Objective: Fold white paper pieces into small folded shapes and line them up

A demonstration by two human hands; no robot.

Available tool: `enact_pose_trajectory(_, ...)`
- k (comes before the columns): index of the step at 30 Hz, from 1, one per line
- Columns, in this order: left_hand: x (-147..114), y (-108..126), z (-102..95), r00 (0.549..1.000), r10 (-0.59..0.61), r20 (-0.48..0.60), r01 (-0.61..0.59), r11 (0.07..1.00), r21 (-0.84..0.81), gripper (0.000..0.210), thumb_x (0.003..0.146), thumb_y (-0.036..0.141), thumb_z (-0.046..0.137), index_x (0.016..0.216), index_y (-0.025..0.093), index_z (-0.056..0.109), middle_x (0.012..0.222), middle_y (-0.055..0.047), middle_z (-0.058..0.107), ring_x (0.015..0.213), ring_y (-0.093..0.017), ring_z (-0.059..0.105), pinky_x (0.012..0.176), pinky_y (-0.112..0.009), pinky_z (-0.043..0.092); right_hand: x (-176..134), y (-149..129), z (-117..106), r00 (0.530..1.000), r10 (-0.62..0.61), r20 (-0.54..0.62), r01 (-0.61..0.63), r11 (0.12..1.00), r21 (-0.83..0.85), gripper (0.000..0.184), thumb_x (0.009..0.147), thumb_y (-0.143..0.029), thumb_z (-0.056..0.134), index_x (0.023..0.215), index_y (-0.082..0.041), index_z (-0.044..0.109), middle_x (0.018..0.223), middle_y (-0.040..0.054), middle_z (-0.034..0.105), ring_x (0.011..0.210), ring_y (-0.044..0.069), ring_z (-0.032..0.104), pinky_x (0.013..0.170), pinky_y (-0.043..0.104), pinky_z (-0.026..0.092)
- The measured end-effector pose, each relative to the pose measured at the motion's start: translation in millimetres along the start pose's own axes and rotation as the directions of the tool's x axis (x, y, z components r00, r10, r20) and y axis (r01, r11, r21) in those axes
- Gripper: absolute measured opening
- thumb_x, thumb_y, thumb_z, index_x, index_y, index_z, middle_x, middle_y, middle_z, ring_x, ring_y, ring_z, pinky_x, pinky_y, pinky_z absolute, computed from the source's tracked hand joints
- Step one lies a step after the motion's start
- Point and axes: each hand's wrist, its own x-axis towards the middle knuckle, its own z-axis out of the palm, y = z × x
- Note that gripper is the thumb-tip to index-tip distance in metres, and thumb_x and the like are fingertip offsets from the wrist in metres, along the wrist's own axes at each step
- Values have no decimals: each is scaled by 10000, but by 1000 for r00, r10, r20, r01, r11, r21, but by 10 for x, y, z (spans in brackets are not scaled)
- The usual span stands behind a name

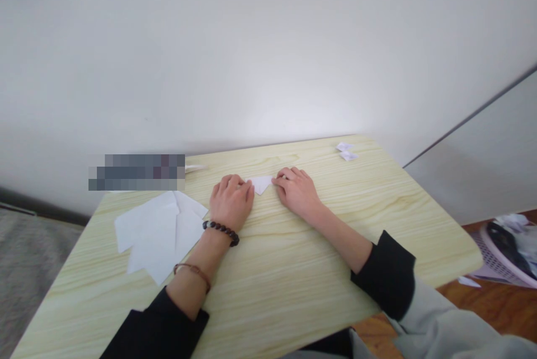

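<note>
Two bare hands at work on a wood-grained bench [293, 275], whose far edge meets a pale wall [268, 40]. The folded white paper [262, 183] lies near the middle of the far edge, between the hands, one point directed toward the near edge. The left hand [232, 198] is clamped by thumb and fingers on its left end; the right hand [296, 191] pinches its right end with the digits together. A dark beaded bracelet [220, 227] and a thin brown band [193, 269] encircle the left wrist. Toward the left edge, white sheets [155, 230] overlap in a loose fan; behind them, at the far left corner, is a pixelated item [138, 173]. Near the far right corner rest two small folded pieces [347, 155], close together. Beyond the right edge, a pinkish basket [493, 261] holding crumpled white and black material stands on the floor [499, 306].
</note>
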Motion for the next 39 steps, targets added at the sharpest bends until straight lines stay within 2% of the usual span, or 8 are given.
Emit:
enact_pose_trajectory(4, 32, -44, 11, 999, -45, 25, 47, 998, -47, 218, 900, 333, 487, 896, 224, 676, 949, -63, 644, 990, -262, 541, 814, -396, 443, 57, -30, 17, 994, 98, -39, -94, 991, 97, 191, 867, -261, 513, 934, -214, 685, 1033, 56, 630, 915, 222, 515, 795, 354, 429)
enact_pose_trajectory(7, 46, -52, 23, 997, -54, 48, 57, 996, -66, 208, 891, 303, 497, 996, 200, 645, 1035, -79, 631, 1010, -271, 537, 844, -416, 444, 116, -24, 56, 989, 139, -50, -131, 982, 138, 228, 846, -358, 558, 1004, -217, 642, 1073, 58, 603, 931, 233, 523, 801, 367, 438)
enact_pose_trajectory(13, 39, -85, 80, 996, -81, 44, 85, 990, -113, 304, 882, 317, 484, 1126, 184, 606, 1154, -102, 591, 1094, -290, 500, 919, -433, 426, 232, 14, 111, 992, 113, 48, -122, 960, 252, 261, 848, -330, 565, 1093, -253, 613, 1143, 63, 546, 1038, 228, 528, 892, 397, 407)
enact_pose_trajectory(17, 31, -117, 104, 996, -76, 38, 81, 985, -151, 296, 885, 328, 472, 1107, 205, 625, 1169, -87, 589, 1104, -289, 492, 931, -439, 421, 279, -19, 108, 987, 130, 94, -151, 949, 277, 269, 822, -286, 580, 1086, -247, 611, 1142, 65, 544, 1051, 238, 526, 886, 412, 403)
enact_pose_trajectory(27, 82, -188, 149, 994, -98, 46, 108, 919, -379, 144, 817, 269, 560, 934, 189, 589, 1004, -69, 646, 1033, -257, 519, 945, -424, 413, 208, -43, 101, 998, 63, 21, -66, 945, 321, 333, 813, -286, 580, 1129, -182, 580, 1142, 91, 580, 1064, 237, 518, 926, 386, 374)
enact_pose_trajectory(33, 94, -186, 101, 988, -126, 94, 156, 870, -469, 211, 783, 240, 589, 988, 192, 576, 938, -41, 683, 1003, -247, 555, 933, -431, 413, 218, 27, 118, 999, 30, 45, -47, 894, 446, 425, 794, -246, 626, 1204, -182, 533, 961, 36, 657, 844, 176, 568, 828, 333, 394)
enact_pose_trajectory(36, 89, -177, 100, 991, -87, 98, 123, 870, -478, 309, 788, 221, 572, 1095, 186, 571, 990, -41, 693, 1029, -241, 560, 964, -439, 397, 218, 56, 136, 999, -16, 45, -9, 862, 507, 315, 799, -223, 628, 1112, -194, 606, 892, 16, 651, 746, 138, 550, 749, 291, 404)
enact_pose_trajectory(39, 86, -163, 99, 995, -57, 85, 92, 869, -486, 345, 789, 239, 564, 1129, 182, 579, 1050, -52, 691, 1063, -246, 554, 987, -441, 387, 213, 59, 138, 1000, -26, 4, 17, 766, 642, 194, 823, -221, 609, 1006, -185, 665, 834, 16, 638, 697, 113, 539, 668, 246, 411)
